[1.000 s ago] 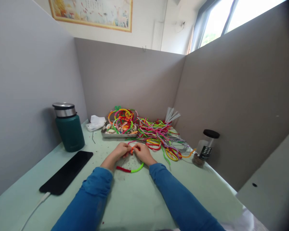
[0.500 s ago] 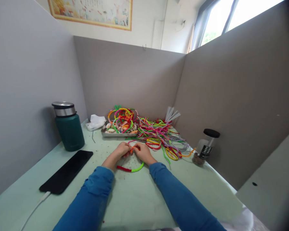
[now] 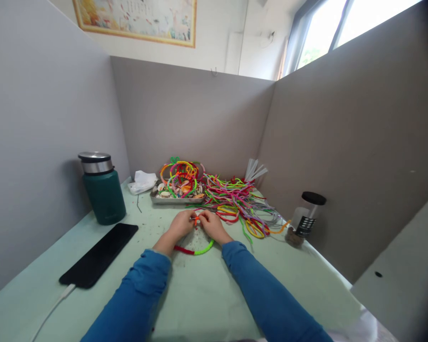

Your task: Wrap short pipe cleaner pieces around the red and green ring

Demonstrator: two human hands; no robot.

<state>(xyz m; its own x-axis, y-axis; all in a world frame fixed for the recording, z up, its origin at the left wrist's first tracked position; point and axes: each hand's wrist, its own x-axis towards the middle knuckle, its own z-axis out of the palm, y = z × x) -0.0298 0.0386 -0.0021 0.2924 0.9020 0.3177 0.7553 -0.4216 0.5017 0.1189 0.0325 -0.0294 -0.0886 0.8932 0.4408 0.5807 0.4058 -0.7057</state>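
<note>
Over the middle of the table my two hands meet, fingertips almost touching. My left hand (image 3: pixel 179 228) is closed in a pinch at the left side of a small orange pipe cleaner piece (image 3: pixel 197 219). From the other side, the fingers of my right hand (image 3: pixel 214 228) pinch the same piece. Below the hands curves a ring of fuzzy pipe cleaner (image 3: pixel 194 252), dark red on the left and bright green on the right. Its upper part is mostly covered by my hands, so how the orange piece joins it is hard to make out.
Behind my hands stands a metal tray (image 3: pixel 176 201) of shells and colourful rings. A heap of loose pipe cleaners (image 3: pixel 235 197) spreads to its right. A green bottle (image 3: pixel 104 197), a phone (image 3: pixel 100 256) with a cable, tissues (image 3: pixel 142 181) and a black-lidded jar (image 3: pixel 304 221) are around.
My left hand has turned and shifted slightly, and its fingers have a new hold, so more of the orange piece shows. My right hand stays nearly in place.
</note>
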